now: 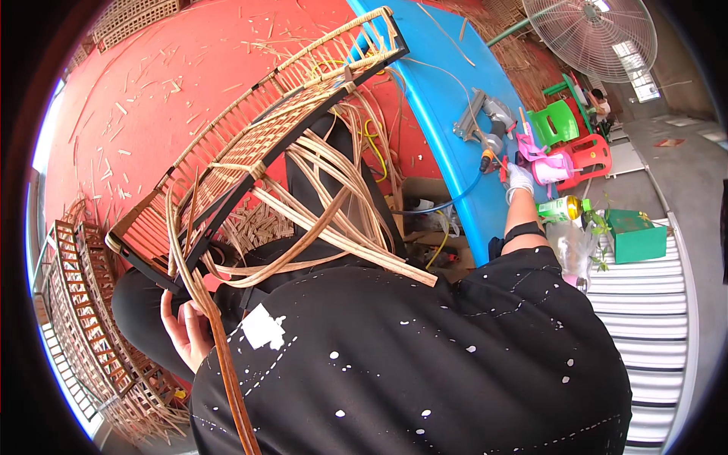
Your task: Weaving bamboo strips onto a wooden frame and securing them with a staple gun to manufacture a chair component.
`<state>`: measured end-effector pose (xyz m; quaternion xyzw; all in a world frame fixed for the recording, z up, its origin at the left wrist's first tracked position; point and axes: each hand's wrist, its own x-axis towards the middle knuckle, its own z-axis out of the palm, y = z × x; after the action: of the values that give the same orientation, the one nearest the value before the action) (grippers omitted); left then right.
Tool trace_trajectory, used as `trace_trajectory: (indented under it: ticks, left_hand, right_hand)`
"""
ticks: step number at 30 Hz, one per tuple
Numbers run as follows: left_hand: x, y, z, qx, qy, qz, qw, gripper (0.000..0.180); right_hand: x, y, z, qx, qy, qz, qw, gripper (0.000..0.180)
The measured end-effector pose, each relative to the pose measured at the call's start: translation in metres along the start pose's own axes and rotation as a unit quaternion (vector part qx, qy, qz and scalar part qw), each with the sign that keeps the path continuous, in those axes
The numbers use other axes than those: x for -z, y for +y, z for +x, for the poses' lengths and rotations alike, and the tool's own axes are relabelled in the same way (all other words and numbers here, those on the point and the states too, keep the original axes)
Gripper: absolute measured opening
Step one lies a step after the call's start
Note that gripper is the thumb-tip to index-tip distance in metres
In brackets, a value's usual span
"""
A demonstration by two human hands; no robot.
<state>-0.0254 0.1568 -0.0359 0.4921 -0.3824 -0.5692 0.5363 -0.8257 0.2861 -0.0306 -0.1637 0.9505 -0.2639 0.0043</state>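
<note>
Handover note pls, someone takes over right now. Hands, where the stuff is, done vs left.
Left hand: bare, gripping the lower corner of the woven rattan frame, beside a long loose strip.
Right hand: gloved, stretched out to the blue bench, at small red and pink items near the air stapler; what it grips cannot be told.
Frame is tilted over the lap, black bars showing.
Done: the upper panel is woven close.
Left: many rattan strips hang loose and curved beneath it, ends free.
Offcuts litter the red floor.
</note>
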Motion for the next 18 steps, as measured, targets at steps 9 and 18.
trace_trajectory:
  ticks: [9,18]
  left_hand:
    - [0.002,0.001,0.000,-0.003,-0.011,-0.004,1.000,0.051]
    - [-0.009,0.009,0.001,0.001,0.012,-0.002,1.000,0.051]
  right_hand:
    - [0.033,-0.075,-0.037,0.034,-0.126,-0.284,0.950,0.035]
    - [0.041,-0.117,-0.060,0.201,-0.247,-0.420,0.850,0.055]
